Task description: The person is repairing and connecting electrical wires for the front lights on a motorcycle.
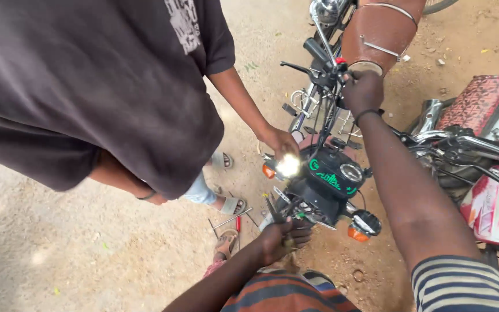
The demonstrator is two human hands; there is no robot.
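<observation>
At far left: a co-worker in a dark shirt (pixel 88 86) bends over sandy ground (pixel 41 254); their hand (pixel 278 140) rests on the headlamp side.
Ground tools: thin metal rods and a red-handled tool (pixel 238 224) lie by sandalled feet.
Left hand (pixel 281 237): closed around dark pliers (pixel 274 211), tips at the wiring under the headlamp unit.
Headlamp unit (pixel 330 182): black housing at centre, green lettering on top, small round gauge, lamp (pixel 288 166) lit and glaring, orange indicators (pixel 358 233) either side.
Right hand (pixel 365 92): arm stretched out, fingers wrapped on the handlebar grip (pixel 342 72) by a red switch.
At right: second motorcycle (pixel 480 144), patterned seat, cut off by the frame edge.
Hard to tell: the wires the pliers touch; lamp face washed out by glare.
</observation>
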